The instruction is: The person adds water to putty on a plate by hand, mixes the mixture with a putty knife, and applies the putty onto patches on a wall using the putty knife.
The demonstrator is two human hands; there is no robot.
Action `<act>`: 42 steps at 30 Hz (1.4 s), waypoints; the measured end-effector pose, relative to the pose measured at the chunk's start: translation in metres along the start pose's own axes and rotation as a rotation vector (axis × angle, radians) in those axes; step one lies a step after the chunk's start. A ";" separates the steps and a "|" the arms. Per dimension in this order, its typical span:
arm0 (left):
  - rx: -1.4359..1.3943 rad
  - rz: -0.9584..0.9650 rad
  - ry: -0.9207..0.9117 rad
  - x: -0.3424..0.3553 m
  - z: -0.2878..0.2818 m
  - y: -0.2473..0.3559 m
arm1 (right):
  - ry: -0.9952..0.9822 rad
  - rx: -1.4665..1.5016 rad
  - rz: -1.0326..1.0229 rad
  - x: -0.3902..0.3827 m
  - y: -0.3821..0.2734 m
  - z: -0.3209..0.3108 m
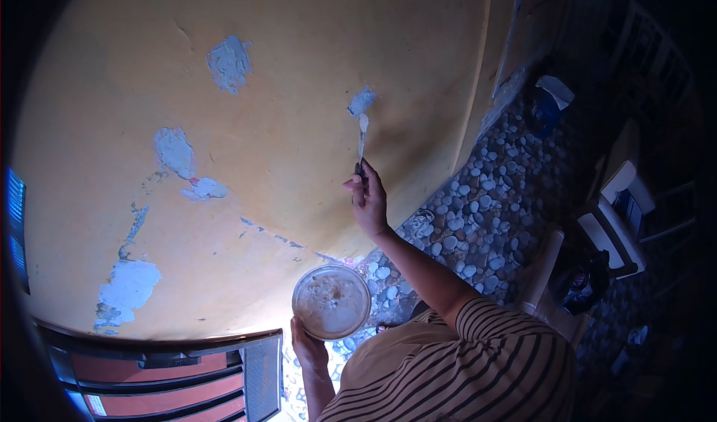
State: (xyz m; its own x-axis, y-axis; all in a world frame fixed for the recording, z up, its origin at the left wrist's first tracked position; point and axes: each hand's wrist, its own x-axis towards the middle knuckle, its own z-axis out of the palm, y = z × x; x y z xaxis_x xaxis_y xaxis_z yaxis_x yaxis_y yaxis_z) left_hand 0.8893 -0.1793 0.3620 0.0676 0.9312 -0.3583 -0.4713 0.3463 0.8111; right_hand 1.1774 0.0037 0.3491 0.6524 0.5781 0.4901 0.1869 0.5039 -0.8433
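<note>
My right hand (370,202) is closed around the dark handle of a narrow putty knife (362,142), its blade pointing up the yellow wall. A whitish dab sits at the blade's tip, just below a small grey-white filler patch (361,101); whether the tip touches the wall I cannot tell. Lower down, my left hand (308,347) grips the edge of a round, shallow container (331,302) with pale, lumpy filler in it. Larger filler patches mark the wall to the left, one high up (230,63), another at mid-height (175,151) and one lower (129,286).
A drawer unit with red fronts (160,373) stands against the wall at lower left. Pebble-patterned flooring (478,220) runs along the wall's base. On the right are white furniture (616,228), a dark bag (586,280) and a blue container (549,112).
</note>
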 end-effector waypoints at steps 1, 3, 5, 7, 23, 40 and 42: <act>0.004 -0.002 0.007 -0.001 -0.004 0.002 | 0.011 0.163 0.054 0.002 -0.002 -0.003; 0.034 -0.007 -0.009 -0.002 -0.010 0.008 | 0.068 0.342 0.140 0.014 -0.003 -0.008; 0.036 -0.032 0.003 -0.002 -0.015 0.012 | 0.098 0.528 0.245 0.025 -0.001 -0.014; 0.032 -0.049 0.008 -0.002 -0.018 0.014 | 0.074 0.568 0.326 0.033 0.002 -0.014; -0.037 0.094 0.005 0.003 0.006 0.023 | 0.135 0.667 0.500 0.045 0.012 0.062; -0.021 0.064 0.006 0.022 -0.022 0.040 | 0.172 0.285 0.572 0.065 -0.008 0.079; -0.013 0.067 -0.004 0.025 -0.027 0.045 | 0.180 0.247 0.586 0.067 -0.011 0.080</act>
State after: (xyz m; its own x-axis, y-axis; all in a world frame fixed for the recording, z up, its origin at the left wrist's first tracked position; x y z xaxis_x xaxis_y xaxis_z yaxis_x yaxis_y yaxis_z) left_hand 0.8460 -0.1437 0.3777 0.0393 0.9527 -0.3015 -0.4861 0.2818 0.8272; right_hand 1.1600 0.0884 0.4086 0.7116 0.6959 -0.0970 -0.3961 0.2833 -0.8734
